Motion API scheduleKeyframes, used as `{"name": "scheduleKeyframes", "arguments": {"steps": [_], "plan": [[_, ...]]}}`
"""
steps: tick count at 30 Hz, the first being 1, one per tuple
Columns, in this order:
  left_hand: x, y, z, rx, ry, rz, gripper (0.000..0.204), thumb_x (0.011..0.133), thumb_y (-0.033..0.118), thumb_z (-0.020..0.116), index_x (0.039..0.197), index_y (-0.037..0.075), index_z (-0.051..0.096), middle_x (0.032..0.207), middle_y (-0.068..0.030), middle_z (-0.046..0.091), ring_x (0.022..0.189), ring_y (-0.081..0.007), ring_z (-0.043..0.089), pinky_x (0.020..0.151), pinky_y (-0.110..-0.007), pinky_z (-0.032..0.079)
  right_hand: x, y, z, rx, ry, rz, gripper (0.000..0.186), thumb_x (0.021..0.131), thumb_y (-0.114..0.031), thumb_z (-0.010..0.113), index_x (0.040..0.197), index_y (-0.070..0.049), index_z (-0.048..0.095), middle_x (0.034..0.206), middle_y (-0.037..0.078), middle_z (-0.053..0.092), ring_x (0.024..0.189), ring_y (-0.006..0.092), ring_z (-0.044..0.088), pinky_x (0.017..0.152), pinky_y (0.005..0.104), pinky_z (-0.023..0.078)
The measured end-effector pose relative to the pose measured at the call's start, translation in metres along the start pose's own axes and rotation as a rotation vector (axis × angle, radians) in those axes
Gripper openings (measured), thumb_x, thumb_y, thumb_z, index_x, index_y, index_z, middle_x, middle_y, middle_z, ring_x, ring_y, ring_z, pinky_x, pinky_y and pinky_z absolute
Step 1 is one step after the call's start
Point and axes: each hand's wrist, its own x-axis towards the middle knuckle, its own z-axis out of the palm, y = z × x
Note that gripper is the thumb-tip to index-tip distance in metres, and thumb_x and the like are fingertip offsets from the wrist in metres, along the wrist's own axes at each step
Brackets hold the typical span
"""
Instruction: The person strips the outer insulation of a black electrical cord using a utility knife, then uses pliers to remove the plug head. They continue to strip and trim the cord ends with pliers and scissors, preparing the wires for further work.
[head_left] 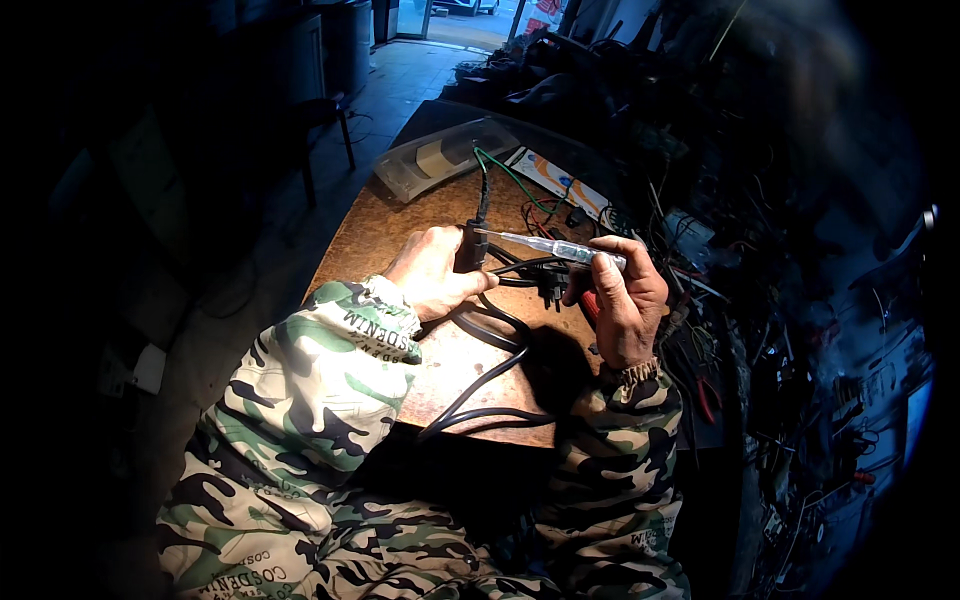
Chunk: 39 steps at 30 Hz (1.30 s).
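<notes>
the left hand (432,272) was closed around a black, elongated plastic connector (473,246), holding it upright above the brown wooden tabletop (345,245), near the table's middle. the right hand (632,305) pinched a slim screwdriver with a clear plastic handle (575,251) between thumb and fingers, its metal shaft pointing left toward the connector's upper part; whether the tip touched could not be told. a thick black rubber-coated cable (525,345) lay in loops below the hands and reached the table's near edge. beyond the connector, a thin green wire (515,178) arched beside a clear plastic package with a tan band (400,168) and a flat white-and-orange card (560,183). a red-handled tool (707,400) lay to the right, near the right sleeve (625,440), which was camouflage-patterned cloth.
</notes>
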Motion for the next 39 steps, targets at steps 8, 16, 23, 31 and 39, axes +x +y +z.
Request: {"name": "scheduleKeyframes", "arguments": {"steps": [8, 16, 23, 31, 39], "plan": [[-0.001, -0.002, -0.003, -0.011, 0.011, -0.025, 0.037, 0.079, 0.029, 0.082, 0.082, -0.003, 0.063, 0.068, -0.0098, 0.067, 0.064, -0.0184, 0.064, 0.061, -0.036, 0.049, 0.001, -0.003, 0.002, -0.037, -0.008, 0.0, 0.02, 0.1, -0.009, 0.058, 0.113, 0.006, 0.057, 0.086, 0.01, 0.065, 0.071, 0.014, 0.063, 0.063, 0.0287, 0.054], [0.003, -0.007, 0.003, -0.032, 0.007, 0.004, 0.038, 0.079, 0.03, 0.081, 0.082, -0.003, 0.062, 0.069, -0.0098, 0.064, 0.065, -0.0187, 0.062, 0.062, -0.036, 0.048, -0.001, 0.001, -0.003, -0.048, -0.009, -0.008, 0.021, 0.101, -0.012, 0.057, 0.112, 0.006, 0.057, 0.088, 0.012, 0.065, 0.071, 0.015, 0.063, 0.061, 0.0295, 0.053], [-0.002, -0.004, -0.006, -0.019, 0.041, -0.062, 0.042, 0.076, 0.034, 0.083, 0.081, -0.002, 0.061, 0.07, -0.0108, 0.062, 0.066, -0.0204, 0.06, 0.062, -0.037, 0.047, 0.003, 0.009, -0.002, -0.063, -0.009, -0.009, 0.021, 0.101, -0.012, 0.057, 0.112, 0.006, 0.057, 0.084, 0.012, 0.065, 0.066, 0.0158, 0.062, 0.06, 0.0296, 0.052], [0.001, -0.008, -0.002, -0.019, 0.046, -0.027, 0.041, 0.076, 0.033, 0.083, 0.081, -0.002, 0.061, 0.07, -0.0103, 0.062, 0.067, -0.0199, 0.06, 0.063, -0.037, 0.047, 0.002, 0.008, -0.005, -0.091, -0.004, -0.021, 0.022, 0.102, -0.014, 0.056, 0.112, 0.005, 0.057, 0.081, 0.012, 0.065, 0.064, 0.0162, 0.062, 0.059, 0.0293, 0.051], [0.0, -0.006, -0.003, -0.029, 0.048, -0.046, 0.042, 0.076, 0.032, 0.085, 0.083, -0.002, 0.061, 0.072, -0.0093, 0.063, 0.067, -0.0188, 0.06, 0.063, -0.036, 0.048, 0.002, 0.006, -0.002, -0.072, -0.004, -0.017, 0.021, 0.102, -0.013, 0.056, 0.112, 0.006, 0.057, 0.08, 0.012, 0.065, 0.064, 0.0162, 0.062, 0.058, 0.0291, 0.051]]}}
